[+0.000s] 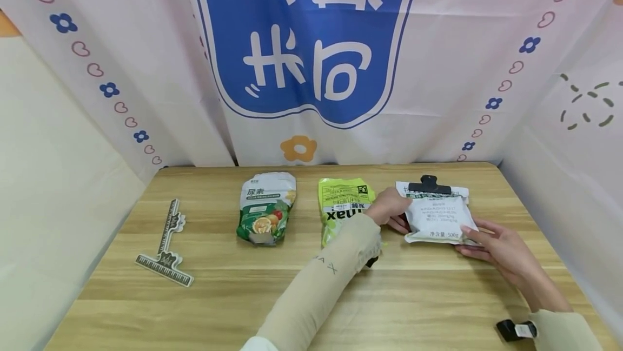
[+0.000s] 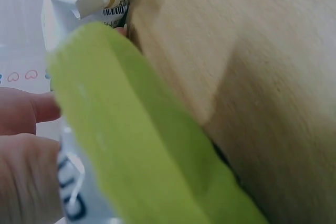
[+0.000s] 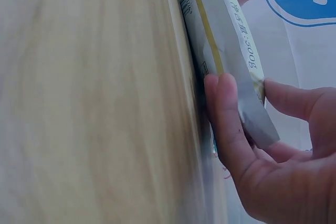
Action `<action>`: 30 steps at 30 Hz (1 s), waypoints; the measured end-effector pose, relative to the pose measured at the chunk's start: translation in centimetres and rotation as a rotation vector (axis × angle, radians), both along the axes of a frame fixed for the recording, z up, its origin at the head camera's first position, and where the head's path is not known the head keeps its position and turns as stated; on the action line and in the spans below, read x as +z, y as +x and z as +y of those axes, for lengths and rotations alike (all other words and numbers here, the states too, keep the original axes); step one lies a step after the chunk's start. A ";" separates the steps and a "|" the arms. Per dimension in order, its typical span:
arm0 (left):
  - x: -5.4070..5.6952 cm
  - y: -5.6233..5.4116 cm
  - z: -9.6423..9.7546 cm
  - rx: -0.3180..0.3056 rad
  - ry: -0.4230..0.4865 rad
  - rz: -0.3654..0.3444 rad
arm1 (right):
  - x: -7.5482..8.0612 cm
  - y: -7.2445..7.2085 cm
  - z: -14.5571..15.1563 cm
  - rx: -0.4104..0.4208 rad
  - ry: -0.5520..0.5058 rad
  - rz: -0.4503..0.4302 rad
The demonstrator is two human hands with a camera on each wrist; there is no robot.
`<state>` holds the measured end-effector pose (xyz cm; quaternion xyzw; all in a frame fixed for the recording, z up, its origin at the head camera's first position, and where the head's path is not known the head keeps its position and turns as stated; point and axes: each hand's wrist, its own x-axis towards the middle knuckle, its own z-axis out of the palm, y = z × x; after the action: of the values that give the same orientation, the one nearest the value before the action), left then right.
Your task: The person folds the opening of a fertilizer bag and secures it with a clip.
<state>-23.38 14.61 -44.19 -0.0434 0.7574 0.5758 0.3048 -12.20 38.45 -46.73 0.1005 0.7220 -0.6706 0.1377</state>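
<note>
White plastic is making up the packet (image 1: 435,218), which both hands are holding near the table's (image 1: 413,308) far right corner. The left hand (image 1: 391,210) is clamping its left edge; the right hand (image 1: 501,245) is pinching its near right corner, fingers (image 3: 228,121) underneath. A black clip (image 1: 429,184) is gripping its far edge.

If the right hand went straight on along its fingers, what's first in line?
The white pouch, already between the right hand's thumb and fingers. Beyond that, perhaps the black clip or the left hand; the exact line is unclear.
</note>
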 end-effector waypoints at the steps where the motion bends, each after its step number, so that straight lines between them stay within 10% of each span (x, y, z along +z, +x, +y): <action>1: 0.1 0.0 0.0 0.000 -0.002 0.001 | 0.0 0.0 0.0 -0.001 0.007 -0.001; 30: 0.6 -0.3 -0.5 0.001 -0.125 0.100 | 1.1 -0.2 -0.2 0.038 0.363 -0.101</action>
<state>-23.72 14.13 -43.57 -0.0339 0.8062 0.5290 0.2629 -12.40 38.21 -45.65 0.1436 0.8249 -0.5208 0.1661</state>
